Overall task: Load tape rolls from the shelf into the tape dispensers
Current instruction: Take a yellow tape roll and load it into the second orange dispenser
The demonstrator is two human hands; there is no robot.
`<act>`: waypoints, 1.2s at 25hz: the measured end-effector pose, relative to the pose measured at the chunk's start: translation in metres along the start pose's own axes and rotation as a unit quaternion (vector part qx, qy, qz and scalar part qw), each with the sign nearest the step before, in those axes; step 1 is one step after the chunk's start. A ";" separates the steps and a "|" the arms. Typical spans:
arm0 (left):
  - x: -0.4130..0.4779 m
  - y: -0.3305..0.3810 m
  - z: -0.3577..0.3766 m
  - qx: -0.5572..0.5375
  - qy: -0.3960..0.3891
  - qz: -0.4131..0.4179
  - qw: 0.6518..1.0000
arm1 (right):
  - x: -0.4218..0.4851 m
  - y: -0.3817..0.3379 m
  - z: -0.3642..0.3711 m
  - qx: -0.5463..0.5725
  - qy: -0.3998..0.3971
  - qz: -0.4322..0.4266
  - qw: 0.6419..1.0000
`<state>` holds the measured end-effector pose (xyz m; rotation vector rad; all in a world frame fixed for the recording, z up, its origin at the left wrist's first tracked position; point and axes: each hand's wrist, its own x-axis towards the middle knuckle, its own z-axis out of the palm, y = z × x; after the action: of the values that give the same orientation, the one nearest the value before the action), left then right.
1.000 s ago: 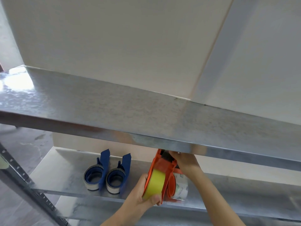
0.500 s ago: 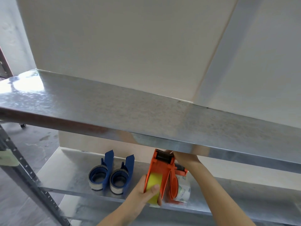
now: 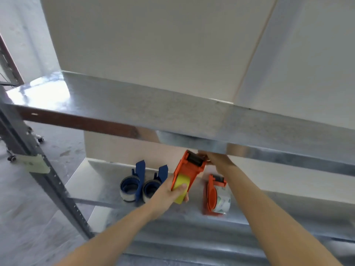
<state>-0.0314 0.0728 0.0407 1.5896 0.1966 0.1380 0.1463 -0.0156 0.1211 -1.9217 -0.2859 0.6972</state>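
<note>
Left hand (image 3: 167, 194) grips an orange dispenser (image 3: 189, 171) holding a yellow tape roll (image 3: 180, 186), long axis pointing away towards the right hand (image 3: 213, 160), whose fingers are hidden.

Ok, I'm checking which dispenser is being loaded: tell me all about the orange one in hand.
The orange dispenser looks plastic, with a black roller at its top end and a yellow tape roll inside. It is tilted, held above the lower shelf. The left hand grips its roll end; the right hand touches its top.
</note>
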 end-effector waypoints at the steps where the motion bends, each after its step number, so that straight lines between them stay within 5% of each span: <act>1: -0.001 0.003 -0.001 -0.009 0.002 0.000 1.000 | 0.002 0.000 0.001 0.019 0.007 0.009 1.000; 6: -0.016 0.009 -0.004 -0.062 0.001 0.002 0.998 | 0.006 0.005 -0.005 0.203 -0.079 0.149 0.964; 16: -0.029 0.016 0.012 -0.081 0.030 -0.010 0.996 | -0.010 0.039 0.012 0.303 -0.143 0.125 0.934; 26: 0.003 0.000 0.048 -0.168 0.097 -0.084 0.977 | -0.005 0.076 0.020 0.319 -0.073 0.119 0.938; 30: 0.021 -0.020 0.053 -0.170 0.127 -0.132 0.968 | -0.012 0.115 0.018 0.241 0.006 0.072 0.968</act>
<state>-0.0004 0.0254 0.0189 1.1875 0.5528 0.1594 0.1137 -0.0594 0.0180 -1.4882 0.0355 0.7706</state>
